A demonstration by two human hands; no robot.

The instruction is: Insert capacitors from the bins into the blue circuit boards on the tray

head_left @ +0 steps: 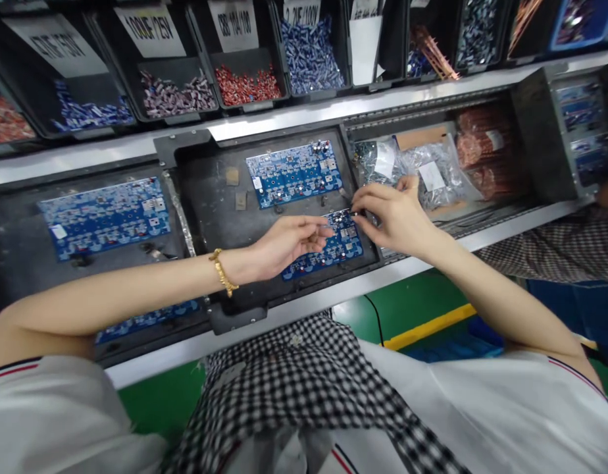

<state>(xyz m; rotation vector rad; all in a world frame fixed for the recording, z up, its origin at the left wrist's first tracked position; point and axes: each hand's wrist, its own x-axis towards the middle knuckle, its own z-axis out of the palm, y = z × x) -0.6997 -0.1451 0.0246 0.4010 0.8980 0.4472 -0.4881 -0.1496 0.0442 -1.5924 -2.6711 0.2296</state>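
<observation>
A blue circuit board (351, 245) lies in the near right part of a black tray (205, 178), partly covered by my left hand. My left hand (294, 243) hovers over this board with its fingers loosely curled; whether anything is between them is hidden. At the board's upper right corner, my right hand (390, 214) pinches a small dark component (354, 212) between thumb and fingertips. Small black and silver parts stand on the board near that corner. Behind it in the same tray lies a second blue circuit board (294, 174).
Another tray at left holds more blue boards (106, 217). Black bins of capacitors (314, 56) and red parts (247, 85) line the back. On the right are plastic bags of parts (427, 164) and copper-coloured bundles (486, 148). Another person's checked clothing (555, 243) shows at far right.
</observation>
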